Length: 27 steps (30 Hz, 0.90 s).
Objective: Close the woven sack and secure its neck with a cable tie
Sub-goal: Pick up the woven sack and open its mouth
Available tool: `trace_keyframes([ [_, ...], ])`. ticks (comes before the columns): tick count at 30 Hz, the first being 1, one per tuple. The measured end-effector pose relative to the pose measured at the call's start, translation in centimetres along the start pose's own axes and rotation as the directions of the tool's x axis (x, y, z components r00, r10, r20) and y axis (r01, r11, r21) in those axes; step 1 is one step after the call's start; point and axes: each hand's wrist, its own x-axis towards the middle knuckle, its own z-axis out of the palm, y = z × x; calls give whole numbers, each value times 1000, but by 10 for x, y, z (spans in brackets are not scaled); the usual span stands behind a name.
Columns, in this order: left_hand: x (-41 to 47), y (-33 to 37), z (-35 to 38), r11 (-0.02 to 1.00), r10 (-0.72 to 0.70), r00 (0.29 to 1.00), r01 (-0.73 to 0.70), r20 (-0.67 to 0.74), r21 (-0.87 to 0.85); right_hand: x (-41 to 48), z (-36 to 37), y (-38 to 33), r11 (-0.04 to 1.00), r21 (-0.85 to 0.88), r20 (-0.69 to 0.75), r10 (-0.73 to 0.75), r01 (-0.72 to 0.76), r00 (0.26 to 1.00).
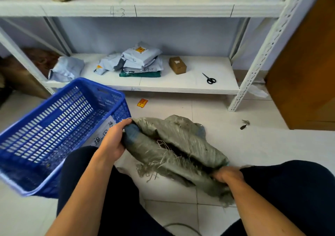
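Grey-green woven plastic sack [178,145] w/ frayed open edge lies crumpled on the tiled floor [253,148] btwn the person's knees. Left hand [113,139] grip clamped on its far-left corner, right hand [228,176] grip closed on the near-right edge. Blue perforated plastic crate [54,126] just left of the sack; black-handled scissors [209,78] on the low white shelf [181,85], well apart.
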Motion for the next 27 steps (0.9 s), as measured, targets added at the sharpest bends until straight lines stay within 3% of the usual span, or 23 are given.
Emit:
trace_keyframes([
  [2,-3,8,-7,999,33,999,-33,-11,-18,0,-4,-1,999,-33,26,-10,11,1000],
  [4,-4,12,-11,998,34,999,-35,-17,-46,1,-8,-1,999,45,14,-4,3,1000],
  [6,-5,16,-14,996,25,1000,-24,8,-86,6,-6,1,976,214,-57,48,-35,997],
  [9,-6,20,-17,989,47,996,-36,76,-143,15,-7,6,857,512,-139,151,-60,979],
  [12,-11,22,-14,983,63,989,-39,131,-181,30,-5,14,874,486,-61,42,-7,997],
  [15,-13,20,-11,974,54,984,-15,170,-226,39,1,19,889,447,-77,-73,100,994],
  [18,-12,21,-5,972,61,970,-5,233,-234,35,3,12,827,534,-49,-179,177,983],
  [22,-18,45,28,994,104,945,-93,310,-51,38,-5,2,800,567,-69,-192,196,979],
  [25,-23,82,41,955,155,900,-243,407,173,42,-22,-5,647,740,-170,-85,184,982],
  [27,-25,109,41,886,156,893,-315,421,340,41,-40,-5,474,863,-218,36,176,975],
])
